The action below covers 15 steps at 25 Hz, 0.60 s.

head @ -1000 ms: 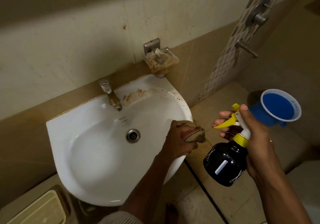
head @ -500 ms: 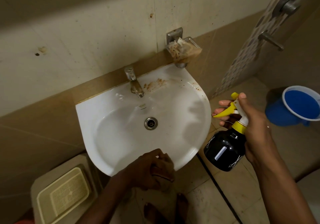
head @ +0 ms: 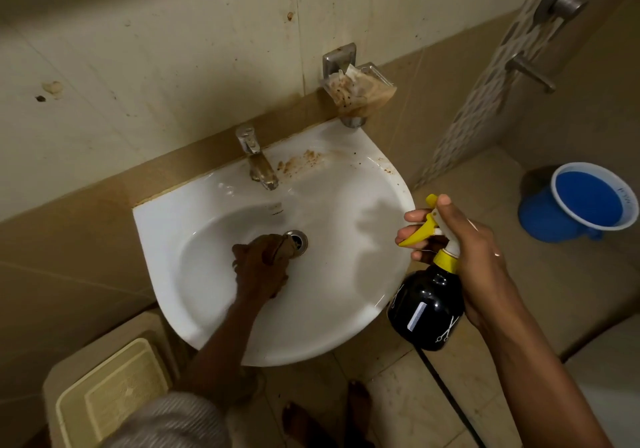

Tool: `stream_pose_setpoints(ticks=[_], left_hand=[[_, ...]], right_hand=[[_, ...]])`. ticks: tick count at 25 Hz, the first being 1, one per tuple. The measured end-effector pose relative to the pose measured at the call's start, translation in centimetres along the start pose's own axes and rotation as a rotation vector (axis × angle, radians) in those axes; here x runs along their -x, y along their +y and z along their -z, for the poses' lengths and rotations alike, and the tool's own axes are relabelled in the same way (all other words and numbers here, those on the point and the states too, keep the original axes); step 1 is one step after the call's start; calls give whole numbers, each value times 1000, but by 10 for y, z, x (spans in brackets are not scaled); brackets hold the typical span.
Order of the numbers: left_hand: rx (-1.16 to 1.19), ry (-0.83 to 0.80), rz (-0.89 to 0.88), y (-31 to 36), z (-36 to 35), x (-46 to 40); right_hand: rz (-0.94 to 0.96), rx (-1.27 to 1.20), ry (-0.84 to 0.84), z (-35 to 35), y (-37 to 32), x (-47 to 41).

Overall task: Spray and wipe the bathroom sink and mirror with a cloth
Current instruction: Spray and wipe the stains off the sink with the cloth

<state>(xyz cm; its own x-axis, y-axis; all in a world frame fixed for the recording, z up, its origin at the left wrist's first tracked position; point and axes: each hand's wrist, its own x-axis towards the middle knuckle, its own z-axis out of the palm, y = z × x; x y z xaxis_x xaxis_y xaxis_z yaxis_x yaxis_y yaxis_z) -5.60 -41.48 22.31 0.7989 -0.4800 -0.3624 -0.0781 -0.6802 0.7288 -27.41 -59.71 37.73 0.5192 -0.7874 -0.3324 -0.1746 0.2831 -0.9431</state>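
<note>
A white wall-mounted sink [head: 339, 239] fills the middle of the view, with brown stains on its back ledge beside the tap [head: 258, 160]. My left hand [head: 258, 267] is inside the basin, shut on a brown cloth [head: 285, 246] pressed against the bowl just left of the drain [head: 299, 239]. My right hand [head: 474, 257] hovers past the sink's right rim, gripping a black spray bottle [head: 427, 309] with a yellow trigger, nozzle facing the basin. No mirror is in view.
A stained soap dish [head: 360, 90] hangs on the wall above the sink's right corner. A blue mug [head: 585, 201] stands on the floor at right. A cream bin with a lid [head: 114, 395] sits at lower left. Shower taps [head: 533, 73] are at upper right. My bare feet [head: 329, 420] are below.
My left hand has moved with the cloth from the sink's right rim, along the front edge, into the basin by the drain. The right hand and spray bottle have stayed beside the sink.
</note>
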Motion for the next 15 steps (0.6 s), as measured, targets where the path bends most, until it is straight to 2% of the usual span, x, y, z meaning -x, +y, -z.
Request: stream_pose_setpoints(ticks=[2,5,8,10,15], left_hand=[[-14,26,130,-2,-45,-9],[8,-139,104,29,-95,-17],[400,-427,40,64,-115,-16],[555,-527,-14,74,-116,-3],[404,-699,-156,70,-87,36]], right_hand=[[-2,-2,-1,4,7,0],[0,-18,21,15,16,1],[-3,-29,41,25,19,5],[-2,-28,70,29,19,9],[23,2,54,24,9,13]])
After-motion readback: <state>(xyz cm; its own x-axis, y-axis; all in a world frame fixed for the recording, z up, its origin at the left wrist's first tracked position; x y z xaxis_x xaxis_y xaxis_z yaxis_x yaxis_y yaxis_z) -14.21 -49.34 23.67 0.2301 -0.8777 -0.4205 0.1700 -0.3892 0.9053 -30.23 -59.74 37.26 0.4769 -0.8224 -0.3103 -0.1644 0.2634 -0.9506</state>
